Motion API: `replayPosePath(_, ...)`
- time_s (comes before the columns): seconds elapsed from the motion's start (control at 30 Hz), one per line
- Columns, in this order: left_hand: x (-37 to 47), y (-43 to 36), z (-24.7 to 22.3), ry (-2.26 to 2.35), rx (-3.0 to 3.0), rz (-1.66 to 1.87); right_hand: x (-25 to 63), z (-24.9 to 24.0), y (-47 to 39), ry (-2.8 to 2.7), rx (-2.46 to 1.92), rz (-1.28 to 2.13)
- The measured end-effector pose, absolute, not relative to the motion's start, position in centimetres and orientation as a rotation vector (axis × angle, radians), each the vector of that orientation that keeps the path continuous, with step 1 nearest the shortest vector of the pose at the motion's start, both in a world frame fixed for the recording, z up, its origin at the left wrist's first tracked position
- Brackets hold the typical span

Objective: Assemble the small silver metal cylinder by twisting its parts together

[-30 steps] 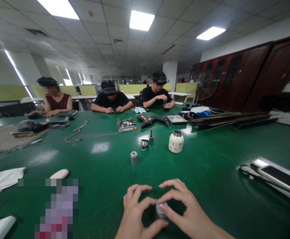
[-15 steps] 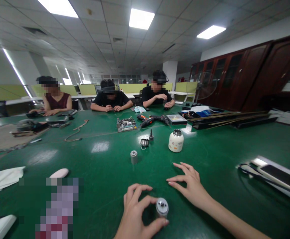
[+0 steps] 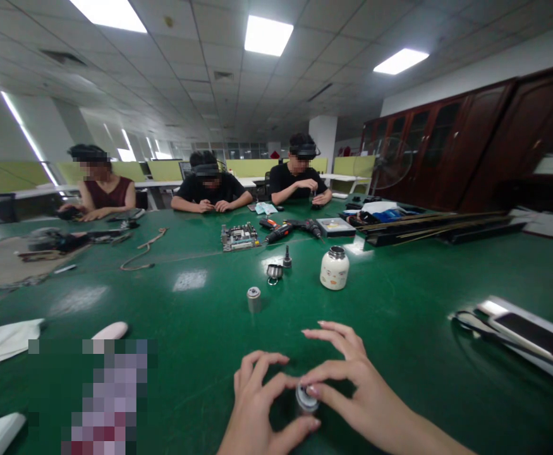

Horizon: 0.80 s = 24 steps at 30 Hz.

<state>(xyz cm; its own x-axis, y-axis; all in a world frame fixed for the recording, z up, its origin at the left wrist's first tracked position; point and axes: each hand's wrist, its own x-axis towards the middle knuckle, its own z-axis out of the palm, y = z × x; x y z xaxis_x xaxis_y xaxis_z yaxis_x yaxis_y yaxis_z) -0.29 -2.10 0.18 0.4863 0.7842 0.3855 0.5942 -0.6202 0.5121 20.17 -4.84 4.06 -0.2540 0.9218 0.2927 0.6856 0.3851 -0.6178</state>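
My left hand holds a small silver cylindrical motor upright on the green table, thumb and index finger around its side. Above and to the right, my right hand pinches at the middle of the motor's top face with thumb and index finger, its other fingers stretched out. Those fingertips cover the shaft area, so what exactly they grip is hidden. A second, similar motor stands farther forward. Behind it are a small metal cup-like part with a ring and a dark stepped metal part.
A cream bottle without a lid stands ahead to the right. Farther back lie a circuit board, power drills and a grey box. A cord lies left. Several co-workers sit across the green table.
My right hand has moved left and down onto the motor's top, its thumb and index finger closing there. My left hand still holds the motor's side.
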Motion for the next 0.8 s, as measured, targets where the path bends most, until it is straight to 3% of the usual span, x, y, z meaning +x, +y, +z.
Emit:
replayPosePath(0.2, -0.4, -2.4, 0.7, 1.115, 2.370, 0.929, 20.3, 3.2, -4.8, -1.863, -1.306, 0.561)
replayPosePath(0.43, -0.2, -2.5, 1.8, 1.123, 2.333, 1.023, 20.4, 2.4, -5.3, -1.890, -1.131, 0.982)
replayPosePath(0.67, 0.0, -1.7, 2.4, 1.153, 2.320, 1.055, 19.0, 2.4, -5.4, -1.859, -1.258, 0.971)
replayPosePath(0.8, -0.9, 0.1, 2.0, 1.411, 2.336, 1.126, 19.1, 2.7, -5.5, -1.848, -1.256, 1.012)
